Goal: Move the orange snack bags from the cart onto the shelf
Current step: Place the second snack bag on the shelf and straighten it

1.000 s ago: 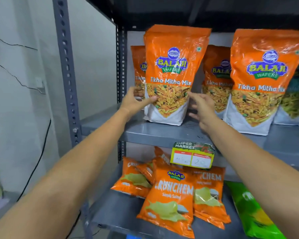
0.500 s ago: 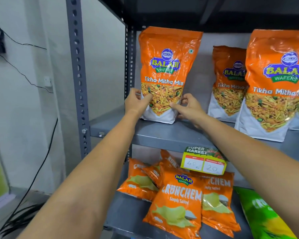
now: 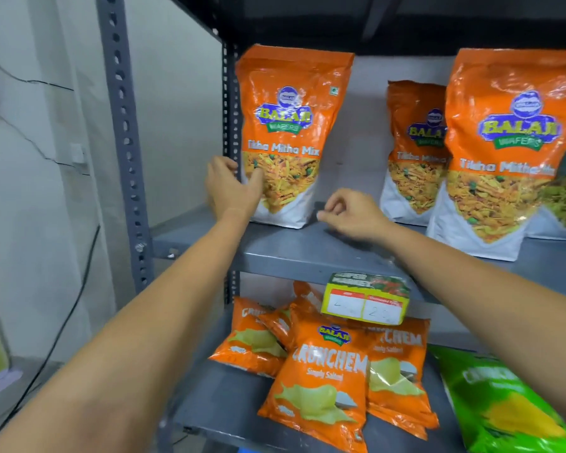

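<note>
A tall orange snack bag [image 3: 291,103] stands upright at the left end of the grey metal shelf [image 3: 307,253]. My left hand [image 3: 231,191] grips its lower left edge, thumb on the front and fingers behind. My right hand [image 3: 352,215] hovers just above the shelf to the right of the bag, apart from it, fingers loosely curled and holding nothing. Two more orange bags of the same kind stand further right, one at the back [image 3: 412,152] and one in front [image 3: 504,152]. The cart is out of view.
Bare shelf lies between the left bag and the back bag. A grey perforated upright [image 3: 121,135] stands at the left. The lower shelf holds several small orange chip packets [image 3: 324,380] and a green packet [image 3: 504,407]. A yellow price tag [image 3: 366,302] hangs on the shelf edge.
The bag has been slid left and back toward the corner post. My right hand has let go of it and drawn away to the right; my left hand stays on its edge.
</note>
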Action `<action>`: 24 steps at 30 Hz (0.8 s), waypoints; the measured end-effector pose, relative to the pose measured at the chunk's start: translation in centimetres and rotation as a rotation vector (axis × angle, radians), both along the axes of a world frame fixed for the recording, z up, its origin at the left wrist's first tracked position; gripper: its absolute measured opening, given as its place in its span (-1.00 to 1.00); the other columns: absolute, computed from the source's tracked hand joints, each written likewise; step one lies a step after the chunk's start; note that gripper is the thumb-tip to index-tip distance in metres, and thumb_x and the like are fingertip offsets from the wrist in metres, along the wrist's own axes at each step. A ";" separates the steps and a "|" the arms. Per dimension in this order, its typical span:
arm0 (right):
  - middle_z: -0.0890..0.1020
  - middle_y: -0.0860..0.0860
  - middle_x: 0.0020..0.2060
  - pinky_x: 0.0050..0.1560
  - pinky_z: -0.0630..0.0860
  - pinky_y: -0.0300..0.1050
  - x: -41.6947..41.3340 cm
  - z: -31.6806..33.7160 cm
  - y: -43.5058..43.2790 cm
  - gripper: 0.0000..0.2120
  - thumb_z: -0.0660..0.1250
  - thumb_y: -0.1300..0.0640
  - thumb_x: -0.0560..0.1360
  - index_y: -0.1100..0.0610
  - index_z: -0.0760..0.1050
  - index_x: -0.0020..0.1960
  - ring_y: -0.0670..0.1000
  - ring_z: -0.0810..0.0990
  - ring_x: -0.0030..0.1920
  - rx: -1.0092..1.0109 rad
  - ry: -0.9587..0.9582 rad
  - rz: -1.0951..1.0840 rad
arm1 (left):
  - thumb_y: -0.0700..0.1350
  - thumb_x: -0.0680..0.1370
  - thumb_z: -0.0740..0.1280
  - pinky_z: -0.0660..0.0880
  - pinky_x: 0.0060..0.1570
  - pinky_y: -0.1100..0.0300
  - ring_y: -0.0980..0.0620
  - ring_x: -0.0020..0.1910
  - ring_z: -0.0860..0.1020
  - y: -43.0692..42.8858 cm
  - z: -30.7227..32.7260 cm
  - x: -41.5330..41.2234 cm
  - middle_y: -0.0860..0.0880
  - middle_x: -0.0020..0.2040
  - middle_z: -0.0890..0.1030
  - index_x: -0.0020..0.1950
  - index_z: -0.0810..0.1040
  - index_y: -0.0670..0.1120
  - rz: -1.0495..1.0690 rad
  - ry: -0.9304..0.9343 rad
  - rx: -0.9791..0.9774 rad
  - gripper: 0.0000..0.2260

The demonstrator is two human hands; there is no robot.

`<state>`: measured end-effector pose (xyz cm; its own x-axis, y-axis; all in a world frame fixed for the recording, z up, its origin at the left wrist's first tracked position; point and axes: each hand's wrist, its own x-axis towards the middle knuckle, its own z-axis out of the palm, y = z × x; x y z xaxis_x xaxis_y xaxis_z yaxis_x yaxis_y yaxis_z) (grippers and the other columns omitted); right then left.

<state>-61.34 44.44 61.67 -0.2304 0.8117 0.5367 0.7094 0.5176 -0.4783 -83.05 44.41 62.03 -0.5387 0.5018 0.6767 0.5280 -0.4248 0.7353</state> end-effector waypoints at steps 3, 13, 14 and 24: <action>0.64 0.05 -0.35 -0.22 0.50 -0.09 6.0 -0.8 -4.7 -0.93 0.37 0.26 0.36 0.14 0.51 -0.27 0.02 0.58 -0.31 0.118 -0.300 -0.008 | -0.01 0.31 0.30 0.41 -0.12 0.03 -0.11 -0.21 0.54 -1.8 -0.5 3.3 -0.04 -0.26 0.61 -0.23 0.47 -0.06 0.015 0.527 0.070 -0.86; 0.48 0.22 0.07 0.02 0.39 0.11 18.7 -0.6 -7.5 -0.62 0.36 0.03 0.39 0.20 0.34 0.08 0.24 0.45 0.12 0.279 0.512 -0.759 | 0.09 0.42 0.41 0.45 0.19 0.04 -0.15 0.24 0.47 -2.9 0.2 22.7 -0.14 0.33 0.47 0.32 0.34 -0.11 -0.734 0.478 -0.293 -0.44; 0.49 0.19 0.01 -0.06 0.39 0.06 19.3 -0.7 -7.0 -0.66 0.31 0.00 0.44 0.18 0.32 0.08 0.23 0.47 0.07 0.165 0.645 -0.699 | 0.11 0.42 0.41 0.44 0.24 0.01 -0.14 0.29 0.45 -2.6 0.3 23.6 -0.10 0.40 0.41 0.39 0.28 -0.06 -0.792 0.410 -0.326 -0.38; 0.43 -0.02 -0.29 -0.36 0.30 -0.14 19.4 -1.6 -5.0 -0.74 0.26 -0.01 0.53 0.08 0.29 0.11 -0.01 0.43 -0.25 -0.067 0.381 -0.277 | -0.03 0.34 0.49 0.41 -0.07 0.12 -0.05 0.02 0.50 -0.4 -1.0 22.2 -0.06 0.15 0.54 0.18 0.38 0.00 -0.702 0.163 -0.305 -0.52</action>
<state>-41.91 39.48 60.10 0.2030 0.8507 0.4849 0.5840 0.2923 -0.7573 -60.80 43.96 61.03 0.0675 0.8650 0.4972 0.3219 -0.4905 0.8098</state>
